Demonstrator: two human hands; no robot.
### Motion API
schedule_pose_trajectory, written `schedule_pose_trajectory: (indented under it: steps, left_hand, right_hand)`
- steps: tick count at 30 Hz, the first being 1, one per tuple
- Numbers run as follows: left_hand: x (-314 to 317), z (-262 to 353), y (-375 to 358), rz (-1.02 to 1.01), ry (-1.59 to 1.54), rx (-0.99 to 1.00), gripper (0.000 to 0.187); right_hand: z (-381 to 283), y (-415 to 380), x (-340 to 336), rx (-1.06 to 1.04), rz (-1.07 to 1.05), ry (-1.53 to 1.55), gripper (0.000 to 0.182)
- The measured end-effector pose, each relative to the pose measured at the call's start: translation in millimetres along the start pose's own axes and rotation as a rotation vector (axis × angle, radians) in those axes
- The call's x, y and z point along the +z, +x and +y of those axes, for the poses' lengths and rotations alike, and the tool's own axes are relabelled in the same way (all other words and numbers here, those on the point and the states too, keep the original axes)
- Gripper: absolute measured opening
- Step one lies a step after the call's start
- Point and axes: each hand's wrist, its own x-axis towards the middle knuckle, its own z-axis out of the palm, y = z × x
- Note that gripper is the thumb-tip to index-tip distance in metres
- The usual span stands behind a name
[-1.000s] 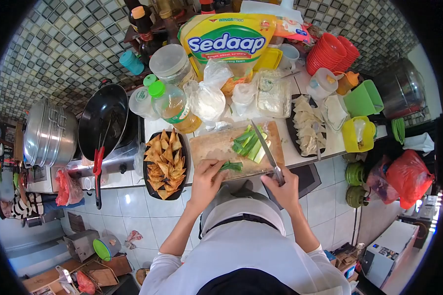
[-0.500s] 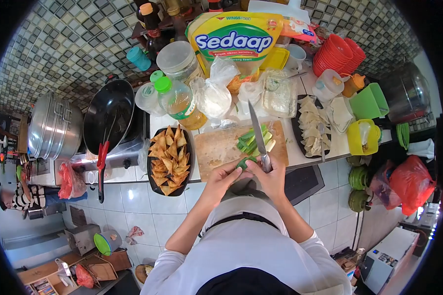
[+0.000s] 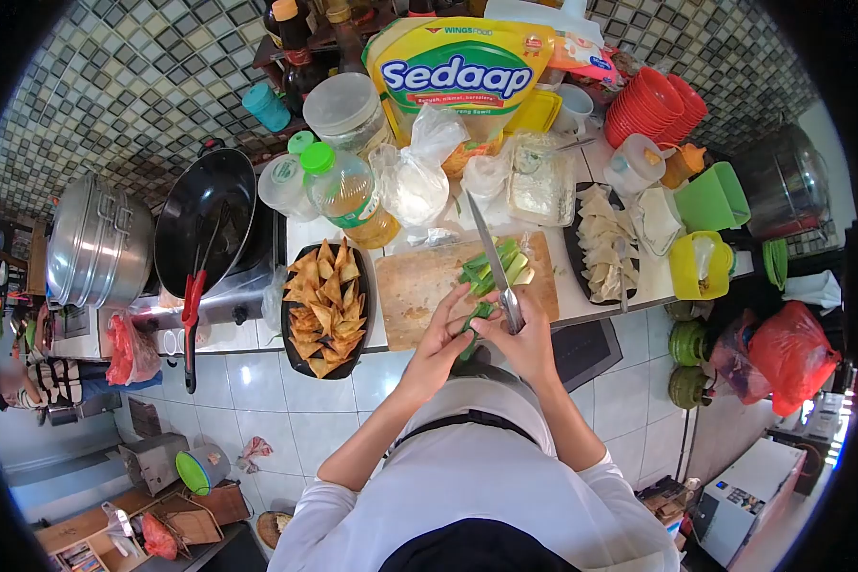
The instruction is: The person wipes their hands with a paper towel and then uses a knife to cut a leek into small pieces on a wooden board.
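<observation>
While the left hand (image 3: 440, 348) pinches a green leaf (image 3: 480, 316) at the near edge of the board (image 3: 419, 291), the right hand (image 3: 526, 351) is closed on the handle of the knife (image 3: 491, 250), its thumb also at the leaf. The blade points away from the person, above the cut stalks (image 3: 500, 265) on the board; contact between blade and stalks cannot be told. The leaf is between the two hands, partly hidden by fingers.

Left of the board: black plate (image 3: 360, 336) bearing browned triangles (image 3: 326, 303). Right of it: second black plate (image 3: 576, 255) with pale folded wrappers (image 3: 604, 243). Beyond the board: green-capped bottle (image 3: 351, 198), knotted plastic bag (image 3: 415, 186) with white contents, and clear packet (image 3: 541, 186).
</observation>
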Motion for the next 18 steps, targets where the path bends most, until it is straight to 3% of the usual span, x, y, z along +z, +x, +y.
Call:
schedule_pose_trajectory:
  steps: [4,7,9,13,15,18]
  left_hand:
    - [-4.0,-6.2,-1.3,-0.02,0.046,-0.008,0.044]
    - [-10.6,-14.4,-1.5,-0.039,0.062,-0.054,0.038]
    - [-13.0,-16.3,-1.7,-0.049,0.056,-0.08,0.037]
    - [-15.2,-18.0,-0.7,0.049,-0.033,-0.085,0.032]
    - [-18.3,-19.7,0.0,0.102,-0.075,-0.078,0.031]
    - [-23.3,-19.5,0.0,0.094,-0.191,-0.038,0.034]
  right_hand:
    - [-1.0,1.8,-10.4,0.017,-0.092,-0.116,0.03]
    - [-9.9,6.3,-12.3,0.15,-0.164,-0.08,0.028]
    - [0.6,14.1,-15.2,-0.158,-0.206,-0.237,0.029]
    - [-2.9,42.7,-33.6,-0.214,-0.138,-0.304,0.032]
    - [8.5,64.3,-44.9,-0.269,0.12,-0.507,0.029]
    - [16.0,83.0,-53.8,-0.328,0.096,-0.568,0.025]
